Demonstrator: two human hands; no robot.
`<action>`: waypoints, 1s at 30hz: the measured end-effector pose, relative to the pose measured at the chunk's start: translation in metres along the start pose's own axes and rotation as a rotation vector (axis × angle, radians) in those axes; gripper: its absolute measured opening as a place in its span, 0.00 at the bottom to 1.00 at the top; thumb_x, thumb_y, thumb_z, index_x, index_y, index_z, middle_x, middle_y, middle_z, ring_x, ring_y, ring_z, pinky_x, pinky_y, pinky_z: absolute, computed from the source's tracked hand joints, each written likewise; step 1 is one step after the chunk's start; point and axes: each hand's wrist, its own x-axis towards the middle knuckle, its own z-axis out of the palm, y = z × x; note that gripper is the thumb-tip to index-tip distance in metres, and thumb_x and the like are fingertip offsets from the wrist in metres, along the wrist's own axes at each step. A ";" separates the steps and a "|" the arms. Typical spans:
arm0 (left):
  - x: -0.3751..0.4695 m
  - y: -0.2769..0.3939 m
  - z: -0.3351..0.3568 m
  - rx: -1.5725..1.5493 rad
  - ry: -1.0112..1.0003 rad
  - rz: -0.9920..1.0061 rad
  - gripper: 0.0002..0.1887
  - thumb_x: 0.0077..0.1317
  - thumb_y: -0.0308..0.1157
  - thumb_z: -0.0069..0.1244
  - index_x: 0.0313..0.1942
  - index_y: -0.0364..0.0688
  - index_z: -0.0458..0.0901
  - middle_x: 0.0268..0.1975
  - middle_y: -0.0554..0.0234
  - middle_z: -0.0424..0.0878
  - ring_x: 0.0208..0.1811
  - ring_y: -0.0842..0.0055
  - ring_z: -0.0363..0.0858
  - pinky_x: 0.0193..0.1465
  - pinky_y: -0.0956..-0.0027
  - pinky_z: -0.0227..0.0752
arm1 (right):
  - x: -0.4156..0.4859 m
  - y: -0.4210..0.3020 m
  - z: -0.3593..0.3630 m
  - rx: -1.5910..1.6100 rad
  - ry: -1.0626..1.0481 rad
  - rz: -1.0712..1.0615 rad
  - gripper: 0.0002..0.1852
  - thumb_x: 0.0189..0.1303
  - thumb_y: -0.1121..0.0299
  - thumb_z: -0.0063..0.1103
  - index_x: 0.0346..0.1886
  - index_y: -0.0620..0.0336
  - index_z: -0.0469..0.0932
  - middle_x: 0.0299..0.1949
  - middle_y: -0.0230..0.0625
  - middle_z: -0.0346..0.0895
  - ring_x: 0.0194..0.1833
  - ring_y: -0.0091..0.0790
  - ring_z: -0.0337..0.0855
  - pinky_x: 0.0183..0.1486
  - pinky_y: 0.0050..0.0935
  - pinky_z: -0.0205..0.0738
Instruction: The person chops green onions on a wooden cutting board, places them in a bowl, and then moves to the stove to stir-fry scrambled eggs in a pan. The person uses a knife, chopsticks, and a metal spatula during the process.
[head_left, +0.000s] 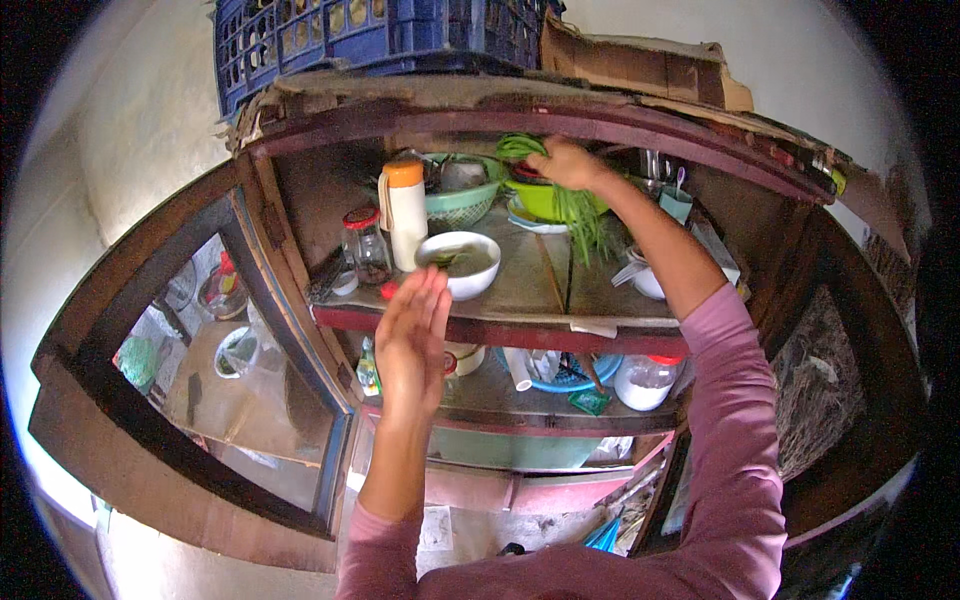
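Note:
My right hand (568, 163) is closed around a bunch of long green leafy stems (581, 221), raised over the upper shelf of an open wooden cabinet. The stems hang down in front of a lime-green bowl (534, 198). Nearer the left side, my left hand (414, 334) is raised with its fingers straight and held together, and nothing shows in it. Just beyond its fingertips stands a white bowl (472, 283) with liquid and something green inside. Whether the fingertips touch the bowl, I cannot tell. A pair of chopsticks (551, 274) lies on the shelf between the hands.
A white bottle with an orange lid (406, 214), a red-lidded glass jar (368, 247) and a green colander (461, 206) stand at left. A white spoon (628, 273) is at right. The lower shelf holds a blue basket (574, 384) and a jar of white contents (643, 386). Glazed doors (97, 360) flank the cabinet.

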 end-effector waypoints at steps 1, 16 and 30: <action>-0.006 -0.004 -0.011 0.000 -0.015 0.014 0.23 0.76 0.30 0.50 0.66 0.27 0.73 0.67 0.43 0.78 0.71 0.59 0.76 0.80 0.55 0.65 | 0.017 0.018 -0.005 -0.126 0.036 0.072 0.29 0.72 0.49 0.55 0.57 0.69 0.80 0.46 0.57 0.87 0.52 0.55 0.87 0.58 0.47 0.78; -0.269 -0.020 -0.185 0.447 0.248 -0.611 0.18 0.69 0.27 0.61 0.56 0.32 0.82 0.56 0.52 0.86 0.57 0.65 0.85 0.66 0.59 0.78 | 0.113 0.084 0.061 -0.440 0.071 0.297 0.29 0.71 0.53 0.59 0.66 0.66 0.75 0.50 0.59 0.85 0.54 0.56 0.86 0.56 0.51 0.79; -0.282 -0.026 -0.189 0.675 0.115 -0.473 0.13 0.78 0.26 0.45 0.55 0.31 0.82 0.54 0.54 0.88 0.55 0.69 0.88 0.62 0.64 0.80 | -0.002 -0.062 0.018 -0.541 -0.148 -0.440 0.30 0.68 0.62 0.62 0.71 0.62 0.70 0.50 0.58 0.85 0.51 0.57 0.88 0.49 0.55 0.83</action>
